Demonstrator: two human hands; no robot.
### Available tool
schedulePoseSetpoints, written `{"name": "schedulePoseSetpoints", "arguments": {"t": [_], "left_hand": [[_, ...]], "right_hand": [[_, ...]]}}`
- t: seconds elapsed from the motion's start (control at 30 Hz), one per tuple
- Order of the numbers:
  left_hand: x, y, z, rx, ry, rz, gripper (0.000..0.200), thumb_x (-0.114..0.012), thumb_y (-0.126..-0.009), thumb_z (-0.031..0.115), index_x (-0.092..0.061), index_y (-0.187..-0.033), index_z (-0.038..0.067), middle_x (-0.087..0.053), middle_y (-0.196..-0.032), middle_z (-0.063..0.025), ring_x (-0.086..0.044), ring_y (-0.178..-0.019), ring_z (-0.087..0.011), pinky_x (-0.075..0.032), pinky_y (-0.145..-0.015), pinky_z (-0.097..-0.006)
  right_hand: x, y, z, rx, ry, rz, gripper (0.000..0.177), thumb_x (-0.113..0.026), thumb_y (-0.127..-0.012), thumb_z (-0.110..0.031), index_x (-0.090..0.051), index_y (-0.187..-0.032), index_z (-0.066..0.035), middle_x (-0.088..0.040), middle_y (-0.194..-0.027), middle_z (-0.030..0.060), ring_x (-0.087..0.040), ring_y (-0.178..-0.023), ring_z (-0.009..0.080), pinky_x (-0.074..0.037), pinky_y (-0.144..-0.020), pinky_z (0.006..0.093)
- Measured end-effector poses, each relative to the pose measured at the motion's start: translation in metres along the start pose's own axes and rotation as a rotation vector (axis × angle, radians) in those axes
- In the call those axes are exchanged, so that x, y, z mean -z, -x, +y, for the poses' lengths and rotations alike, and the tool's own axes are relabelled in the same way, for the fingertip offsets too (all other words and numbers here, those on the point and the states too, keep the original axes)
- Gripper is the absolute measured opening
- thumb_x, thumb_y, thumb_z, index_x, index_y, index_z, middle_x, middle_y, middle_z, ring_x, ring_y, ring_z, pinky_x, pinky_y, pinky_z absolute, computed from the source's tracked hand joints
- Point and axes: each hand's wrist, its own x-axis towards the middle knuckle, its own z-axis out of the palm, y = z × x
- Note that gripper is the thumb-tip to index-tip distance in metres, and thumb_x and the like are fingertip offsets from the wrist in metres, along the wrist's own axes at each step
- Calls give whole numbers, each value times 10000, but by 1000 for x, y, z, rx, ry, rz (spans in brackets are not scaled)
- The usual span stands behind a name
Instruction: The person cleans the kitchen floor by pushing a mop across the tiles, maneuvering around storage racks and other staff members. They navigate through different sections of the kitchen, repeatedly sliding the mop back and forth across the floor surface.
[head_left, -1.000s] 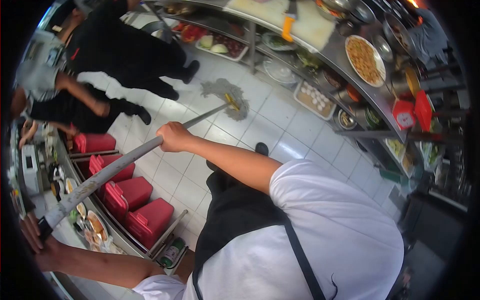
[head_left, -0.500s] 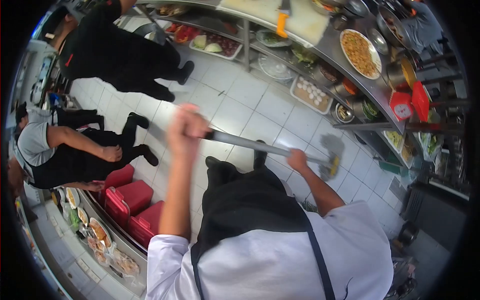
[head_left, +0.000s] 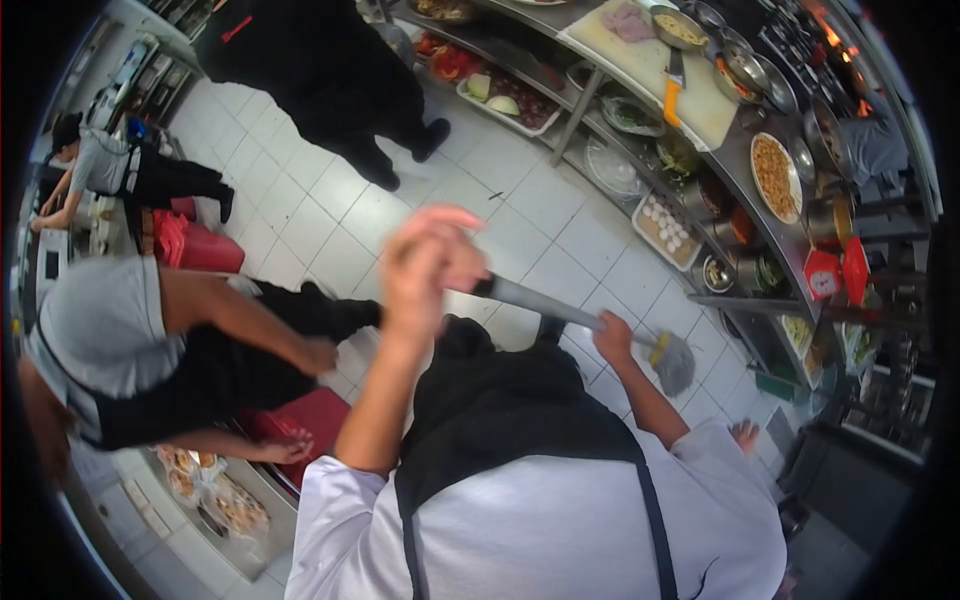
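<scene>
Left hand [head_left: 432,262] is closed around the upper end of the mop [head_left: 545,303]; motion blur leaves exact finger positions unclear. Left forearm [head_left: 385,390] extends forward to that end. Right hand [head_left: 613,338] is fisted around the handle, nearer the mop's head; right forearm [head_left: 648,396] slants inward to it.

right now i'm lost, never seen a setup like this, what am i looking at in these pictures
There is no machine here: a person wears one camera on the head, looking forward and down, and every picture comes from it. The left hand, blurred, grips the black end of a mop; the right hand holds its shaft lower down, above a tiled floor. Toward the upper right, a metal counter bears a pale board, an orange-handled knife on it, and an oval plate of food. Other people stand nearby.
</scene>
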Motion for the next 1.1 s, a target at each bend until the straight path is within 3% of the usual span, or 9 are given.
{"name": "schedulePoseSetpoints", "arguments": {"t": [0.13, 0.2, 0.23, 0.33, 0.37, 0.47, 0.57, 1.0, 1.1], "left_hand": [[40, -17, 146, -433, -163, 4, 399, -384, -1038, 246, -594, -1109, -86, -361, -514, 42, -355, -404, -79, -395, -447, -259], [46, -8, 214, -679, -385, 124, 447, -445, -973, 199, -548, -1252, -135, -423, -559, -2, -447, -472, -80, -431, -521, -226], [56, -4, 251, -708, -408, 85, 402, -462, -968, 207, -549, -1183, -122, -442, -573, -11, -463, -495, -90, -425, -546, -227], [98, 14, 371, -647, -508, -184, 315, -512, -952, 231, -554, -976, -81, -502, -614, -36, -512, -564, -120, -407, -621, -230], [88, 11, 382, -761, -565, -51, 250, -518, -942, 221, -511, -872, -19, -478, -612, -39, -487, -561, -114, -384, -612, -236], [82, 15, 404, -915, -688, 191, 249, -530, -939, 225, -492, -797, 24, -512, -731, -93, -518, -668, -159, -391, -719, -306], [103, 12, 428, -659, -670, -95, 414, -537, -969, 261, -634, -1062, -130, -679, -974, -194, -678, -904, -276, -497, -970, -419], [185, -124, 421, -776, -394, -298, 205, -535, -935, 125, -577, -1001, -65, -536, -649, -35, -531, -578, -128, -396, -666, -252], [217, -182, 376, -801, -239, -366, 158, -534, -927, 93, -564, -987, -50, -503, -574, 2, -498, -503, -94, -373, -596, -213]], "right_hand": [[2, -29, -181, 135, -367, -109, 209, -635, -734, -60, -689, -932, -95, -687, -851, 189, -666, -848, 405, -518, -720, 450], [9, -37, -260, 274, -495, -198, 229, -626, -743, -29, -692, -954, -89, -691, -831, 171, -677, -810, 362, -516, -711, 419], [18, -40, -297, 341, -525, -263, 159, -625, -737, -37, -651, -885, -89, -668, -794, 191, -658, -817, 413, -506, -704, 489], [5, -62, -376, 600, -664, -230, 103, -631, -728, -70, -605, -826, -86, -669, -772, 176, -653, -807, 415, -492, -700, 521], [-3, -76, -398, 658, -650, -253, 89, -627, -734, -76, -596, -817, -85, -670, -774, 178, -655, -812, 413, -493, -706, 524], [-6, -114, -455, 765, -583, -305, 59, -625, -773, -116, -596, -792, -68, -672, -778, 191, -663, -812, 412, -504, -719, 519], [-27, -153, -497, 856, -673, -298, 141, -644, -804, -179, -608, -745, -56, -670, -760, 192, -666, -796, 412, -513, -702, 503], [-20, -192, -510, 724, -606, -356, 297, -659, -837, -338, -694, -759, -54, -694, -779, 189, -680, -812, 400, -536, -767, 491], [-33, -201, -488, 543, -511, -290, 181, -633, -754, -234, -685, -737, -61, -688, -770, 196, -672, -793, 406, -530, -754, 499]]}}
